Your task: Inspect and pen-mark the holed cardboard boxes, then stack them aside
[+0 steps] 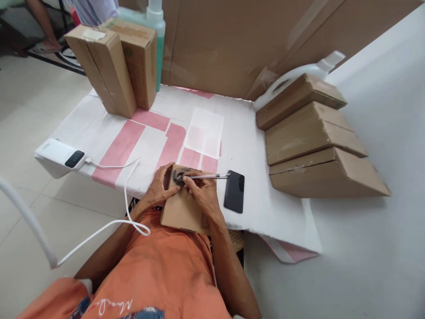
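Observation:
A small cardboard box (182, 212) lies at the front edge of the table, against my orange shirt. My left hand (160, 188) grips its left side, with the thumb on top and the fingers round the far left edge. In my right hand (204, 192) is a slim, pale pen (209, 176), pinched between thumb and fingers and slanting to the right. Its tip end meets a dark, scribbled-looking patch (178, 178) near the box's far edge; my fingers partly hide this patch. A black phone (234, 191) lies just right of my right hand.
A white sheet of paper (204, 132) lies on the pink-and-white tablecloth (245, 133). Cardboard boxes (102, 71) and a green bottle (160, 48) stand back left. More boxes (299, 137) and a white jug (295, 73) line the right. A white power bank (59, 153) trails a cable (126, 190).

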Available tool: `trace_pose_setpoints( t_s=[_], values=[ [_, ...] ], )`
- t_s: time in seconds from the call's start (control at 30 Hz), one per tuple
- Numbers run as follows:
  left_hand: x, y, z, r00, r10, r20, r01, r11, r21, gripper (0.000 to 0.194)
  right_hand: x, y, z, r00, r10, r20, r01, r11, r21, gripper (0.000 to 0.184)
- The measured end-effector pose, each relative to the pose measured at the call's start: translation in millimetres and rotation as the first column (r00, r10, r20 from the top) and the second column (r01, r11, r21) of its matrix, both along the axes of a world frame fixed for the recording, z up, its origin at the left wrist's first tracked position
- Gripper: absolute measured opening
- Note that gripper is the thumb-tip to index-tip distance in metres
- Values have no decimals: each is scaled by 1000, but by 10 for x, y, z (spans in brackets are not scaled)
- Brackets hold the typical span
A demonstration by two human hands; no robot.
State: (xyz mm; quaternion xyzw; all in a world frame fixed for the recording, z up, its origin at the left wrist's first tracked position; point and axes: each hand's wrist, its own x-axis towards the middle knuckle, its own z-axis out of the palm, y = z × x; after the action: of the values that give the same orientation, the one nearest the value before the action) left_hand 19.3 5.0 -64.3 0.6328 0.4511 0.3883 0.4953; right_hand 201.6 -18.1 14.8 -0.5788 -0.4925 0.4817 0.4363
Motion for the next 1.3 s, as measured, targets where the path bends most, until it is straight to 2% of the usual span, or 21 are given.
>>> trace_pose_setpoints(
  t_s=[0.1, 0.27, 0.4, 0.5, 0.57, 0.63, 0.7, 0.73, 0.8, 0.87, 0.9, 0.97, 1.03, 1.07, 1.2, 1.3],
  values=[
    [1, 4, -21, 1000, -5, 5, 5, 1000, 6, 88, 73, -53, 31, 998, -11, 65, 11, 1000, -1, 25],
    [-4, 8, -52, 1000, -7, 15, 7, 1000, 14, 89, 246, -120, 58, 971, -108, 211, 104, 994, 31, 26],
    [-10, 3, -59, 1000, 2, 8, -2, 1000, 20, 89, 303, -34, 38, 956, -190, 222, 180, 981, 67, 30],
    [-7, -3, -59, 1000, 12, 2, -12, 999, 31, 87, 219, 88, 11, 956, -222, 190, 203, 973, 114, 28],
    [-4, -2, -63, 1000, 19, 2, -19, 999, 27, 86, 116, 168, -5, 976, -171, 134, 155, 980, 121, 26],
    [-2, 3, -68, 1000, 18, 6, -19, 1000, 18, 86, 25, 236, -4, 996, -52, 68, 45, 994, 101, 26],
    [-3, 8, -68, 1000, 11, 11, -11, 1000, 9, 86, 11, 295, 25, 999, 49, 18, -50, 994, 98, 27],
    [-4, 10, -66, 1000, 7, 13, -7, 1000, 5, 86, 50, 323, 50, 999, 45, 13, -46, 992, 116, 27],
    [-8, 13, -59, 1000, 5, 8, -5, 1000, -3, 86, 230, 379, 108, 995, -74, 67, 60, 981, 184, 23],
    [-12, 15, -55, 1000, 7, 3, -7, 1000, -4, 86, 504, 424, 153, 951, -219, 220, 172, 961, 214, 17],
    [-12, 16, -56, 1000, 9, 5, -9, 1000, -2, 85, 648, 438, 160, 912, -240, 333, 193, 967, 169, 15],
    [-12, 20, -67, 1000, 11, 13, -10, 1000, -1, 85, 888, 444, 131, 821, -145, 552, 198, 979, -38, 20],
    [-9, 25, -83, 1000, 13, 20, -13, 1000, -5, 86, 1013, 432, 45, 745, -5, 667, 221, 945, -240, 24],
    [-8, 28, -91, 1000, 14, 20, -14, 1000, -9, 86, 1029, 422, -10, 718, 39, 695, 235, 926, -294, 23],
    [-8, 34, -98, 1000, 16, 13, -16, 1000, -14, 87, 910, 375, -169, 631, 87, 771, 280, 901, -331, 18],
    [-4, 30, -82, 1000, 21, 13, -21, 1000, -19, 87, 826, 283, -125, 594, 127, 794, 279, 894, -352, 20]
  ],
)
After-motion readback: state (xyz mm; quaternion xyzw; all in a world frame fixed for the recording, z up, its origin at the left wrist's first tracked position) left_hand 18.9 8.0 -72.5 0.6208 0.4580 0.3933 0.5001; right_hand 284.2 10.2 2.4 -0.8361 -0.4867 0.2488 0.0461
